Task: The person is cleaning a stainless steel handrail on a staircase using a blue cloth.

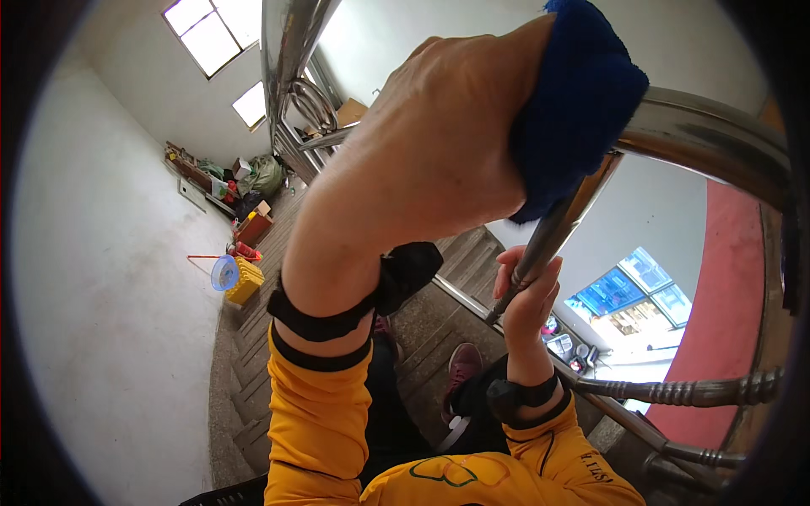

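My left hand (pixel 472 126) reaches up across the view to the right and holds a fluffy blue cloth (pixel 582 101) against the shiny metal handrail (pixel 717 126). The cloth hides its fingers. Lower down, my right hand (pixel 533 308) is closed around a slim metal post (pixel 548 244) below the handrail. Both wrists wear black straps, and the left strap (pixel 325 316) carries a dark block.
Worn stairs (pixel 253 354) run along the white wall on the left. A yellow basket (pixel 245 281), a red fire extinguisher (pixel 245 251) and piled clutter (pixel 261 177) line it. Ringed metal rails (pixel 709 388) cross at right, beside a window (pixel 637 287).
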Tool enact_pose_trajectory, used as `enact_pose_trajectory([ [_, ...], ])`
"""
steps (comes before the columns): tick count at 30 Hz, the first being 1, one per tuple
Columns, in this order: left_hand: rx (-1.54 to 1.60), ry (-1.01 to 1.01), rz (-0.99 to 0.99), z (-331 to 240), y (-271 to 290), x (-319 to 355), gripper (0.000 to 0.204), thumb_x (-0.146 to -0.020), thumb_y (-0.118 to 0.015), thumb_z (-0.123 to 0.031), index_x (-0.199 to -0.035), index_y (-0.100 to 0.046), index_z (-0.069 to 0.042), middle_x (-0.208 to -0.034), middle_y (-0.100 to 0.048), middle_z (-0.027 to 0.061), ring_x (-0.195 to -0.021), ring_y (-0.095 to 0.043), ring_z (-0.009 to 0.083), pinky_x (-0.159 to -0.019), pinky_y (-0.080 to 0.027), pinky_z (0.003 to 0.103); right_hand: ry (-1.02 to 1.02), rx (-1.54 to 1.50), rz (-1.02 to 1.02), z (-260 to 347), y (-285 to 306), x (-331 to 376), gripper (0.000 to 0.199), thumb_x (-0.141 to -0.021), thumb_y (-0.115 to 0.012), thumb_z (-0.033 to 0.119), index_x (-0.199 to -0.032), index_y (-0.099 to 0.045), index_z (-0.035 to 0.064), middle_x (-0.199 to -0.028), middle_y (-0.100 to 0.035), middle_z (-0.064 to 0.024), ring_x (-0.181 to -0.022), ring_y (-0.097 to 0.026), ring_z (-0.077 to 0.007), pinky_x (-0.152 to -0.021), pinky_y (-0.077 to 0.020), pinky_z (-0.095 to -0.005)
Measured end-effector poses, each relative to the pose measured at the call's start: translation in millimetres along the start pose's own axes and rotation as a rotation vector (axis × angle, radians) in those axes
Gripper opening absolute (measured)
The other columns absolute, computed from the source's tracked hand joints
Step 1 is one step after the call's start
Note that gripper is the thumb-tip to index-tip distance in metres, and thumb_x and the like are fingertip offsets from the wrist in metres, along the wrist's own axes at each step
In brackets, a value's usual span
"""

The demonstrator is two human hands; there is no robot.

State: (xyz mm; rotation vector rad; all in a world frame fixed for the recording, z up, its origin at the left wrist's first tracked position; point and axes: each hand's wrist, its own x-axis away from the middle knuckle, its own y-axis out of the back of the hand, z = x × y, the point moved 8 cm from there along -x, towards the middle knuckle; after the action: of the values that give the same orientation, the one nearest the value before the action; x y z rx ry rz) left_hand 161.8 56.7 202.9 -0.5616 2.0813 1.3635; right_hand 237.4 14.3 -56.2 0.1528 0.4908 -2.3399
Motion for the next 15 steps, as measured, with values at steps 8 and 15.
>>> enact_pose_trajectory([
  [8, -0.527, -0.255, -0.321, -0.1, -1.9, 28.0, 0.04, -0.062, -0.076, -0.016, -0.093, -0.053, -0.003, -0.073, -0.058, 0.0102, -0.067, -0.058, 0.0262, -0.065, -0.041, 0.038, 0.006, 0.013, 0.038, 0.0, -0.2, 0.7, 0.071, -0.093, -0.014, 0.058, -0.081, -0.056, 0.0025, -0.048, -0.043, -0.0017, -0.041, -0.042, -0.0097, -0.042, -0.031, -0.022],
  [15, -0.511, -0.251, -0.459, 15.9, -1.2, 34.8, 0.037, -0.06, -0.075, -0.017, -0.091, -0.057, -0.007, -0.068, -0.055, 0.0045, -0.064, -0.055, 0.0221, -0.063, -0.039, 0.035, -0.006, -0.014, 0.041, 2.2, -2.8, 0.6, 0.071, -0.093, -0.015, 0.059, -0.08, -0.056, 0.0024, -0.049, -0.043, -0.0018, -0.042, -0.042, -0.01, -0.042, -0.0313, -0.0217],
])
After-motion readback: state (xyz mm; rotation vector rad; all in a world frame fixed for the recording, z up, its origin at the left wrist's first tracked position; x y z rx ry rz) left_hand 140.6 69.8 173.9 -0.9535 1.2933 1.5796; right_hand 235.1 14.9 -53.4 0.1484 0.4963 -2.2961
